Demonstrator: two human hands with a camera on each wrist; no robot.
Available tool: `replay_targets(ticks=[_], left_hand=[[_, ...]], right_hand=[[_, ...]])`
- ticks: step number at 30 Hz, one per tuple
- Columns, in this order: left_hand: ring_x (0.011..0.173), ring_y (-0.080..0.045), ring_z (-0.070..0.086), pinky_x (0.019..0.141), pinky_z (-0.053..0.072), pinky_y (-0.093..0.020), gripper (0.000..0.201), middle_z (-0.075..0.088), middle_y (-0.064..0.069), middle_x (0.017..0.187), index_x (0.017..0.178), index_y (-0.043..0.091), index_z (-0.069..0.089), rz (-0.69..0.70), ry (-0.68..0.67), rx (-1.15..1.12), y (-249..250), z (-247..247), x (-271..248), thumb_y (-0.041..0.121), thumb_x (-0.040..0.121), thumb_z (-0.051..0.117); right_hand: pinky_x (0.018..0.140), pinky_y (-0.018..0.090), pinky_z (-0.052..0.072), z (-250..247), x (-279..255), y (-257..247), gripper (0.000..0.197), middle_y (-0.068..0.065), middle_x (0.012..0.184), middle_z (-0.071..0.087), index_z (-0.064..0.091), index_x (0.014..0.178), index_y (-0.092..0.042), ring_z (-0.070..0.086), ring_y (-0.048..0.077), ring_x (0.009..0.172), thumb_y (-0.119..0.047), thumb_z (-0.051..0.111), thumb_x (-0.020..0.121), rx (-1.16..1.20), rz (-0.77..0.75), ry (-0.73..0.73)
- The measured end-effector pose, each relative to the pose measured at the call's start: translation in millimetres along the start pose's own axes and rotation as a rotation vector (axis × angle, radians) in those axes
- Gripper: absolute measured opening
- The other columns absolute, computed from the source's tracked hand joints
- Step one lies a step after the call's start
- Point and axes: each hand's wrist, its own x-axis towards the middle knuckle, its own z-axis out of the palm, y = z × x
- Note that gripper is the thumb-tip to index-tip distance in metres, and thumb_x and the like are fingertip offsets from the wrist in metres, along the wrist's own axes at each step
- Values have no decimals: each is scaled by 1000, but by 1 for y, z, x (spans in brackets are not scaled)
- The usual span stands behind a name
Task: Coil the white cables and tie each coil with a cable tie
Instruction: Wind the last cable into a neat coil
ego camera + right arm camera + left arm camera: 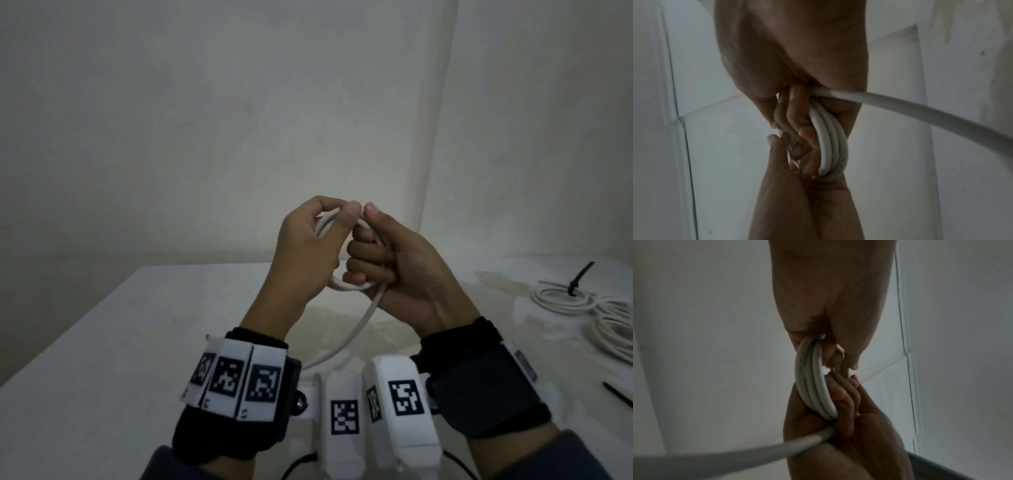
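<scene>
Holding a small white cable coil [342,286] raised above the tabletop [120,342], the left hand [305,250] and right hand [400,270] each curl their grip around it; tied coils [565,301] lie far right.

Left wrist: black strap [233,425] bearing three white tiles with black square-code markers.
Right wrist: black strap [486,387], white camera housings [400,407] with markers.
Sleeves: dark grey.
</scene>
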Motion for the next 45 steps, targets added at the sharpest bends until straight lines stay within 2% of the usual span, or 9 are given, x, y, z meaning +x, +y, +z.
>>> replay_targets(ticks=[4, 7, 10, 14, 20, 24, 30, 36, 45], left_hand=[[84, -8, 57, 76, 48, -22, 33, 56, 8, 94, 116, 24, 53, -126, -25, 170, -6, -6, 4, 46, 91, 53], [67, -11, 53, 64, 43, -25, 28, 59, 5, 76, 92, 16, 61, -184, -9, 246, -6, -15, 7, 42, 93, 52], [49, -9, 53, 51, 40, -19, 55, 68, 1, 61, 79, 9, 71, -426, -359, 337, -1, -17, 2, 50, 98, 38], [67, -16, 70, 58, 52, -18, 67, 76, -11, 88, 106, -1, 64, -671, -573, 273, -4, -11, -5, 58, 96, 32], [76, -16, 69, 70, 57, -19, 19, 72, -14, 92, 94, -2, 66, -442, -54, -233, -9, -8, 3, 13, 96, 54], [83, -16, 70, 79, 57, -23, 16, 72, -14, 92, 102, -2, 67, -232, 70, -274, -8, -12, 5, 5, 91, 58], [87, -21, 71, 74, 59, -28, 20, 72, -17, 96, 108, 3, 67, -155, -24, -275, -7, -10, 2, 4, 95, 52], [53, -9, 50, 55, 49, -20, 28, 56, -2, 70, 121, 13, 64, -168, -110, -287, -7, -7, 3, 15, 100, 45], [39, -5, 23, 40, 24, -17, 28, 37, 2, 57, 117, 13, 64, -370, -230, -478, -3, -15, 6, 14, 97, 44]], right_hand=[[46, 19, 32, -11, 3, -9, 40, -8, 42, 25, 44, 64, -16, 22, 6, 33, -37, 42, 98, 181, -168, 173], [50, 20, 34, -24, 0, -19, 40, -8, 44, 26, 44, 65, -17, 23, 7, 36, -39, 41, 99, 326, -307, 273], [51, 19, 36, -28, -3, -23, 42, -7, 44, 27, 45, 65, -18, 24, 8, 37, -41, 40, 100, 407, -394, 322], [53, 21, 38, -21, -2, -17, 42, -7, 45, 28, 43, 65, -18, 26, 8, 37, -40, 39, 100, 472, -398, 285], [49, 21, 44, -12, 2, -6, 43, -6, 45, 27, 42, 64, -17, 27, 9, 37, -39, 38, 100, 486, -325, 222], [52, 23, 46, -7, 4, -2, 44, -5, 46, 26, 42, 64, -16, 25, 10, 38, -40, 37, 100, 380, -264, 203], [44, 21, 37, -7, 3, 0, 48, -5, 43, 23, 43, 59, -14, 20, 8, 34, -40, 38, 100, 319, -182, 187], [36, 19, 30, -8, 4, 6, 48, -6, 39, 23, 44, 59, -12, 19, 7, 30, -38, 40, 99, 173, -59, 178], [37, 20, 29, -1, 2, 13, 20, -8, 39, 23, 53, 92, -16, 20, 6, 31, -30, 41, 100, 29, -21, 121]])
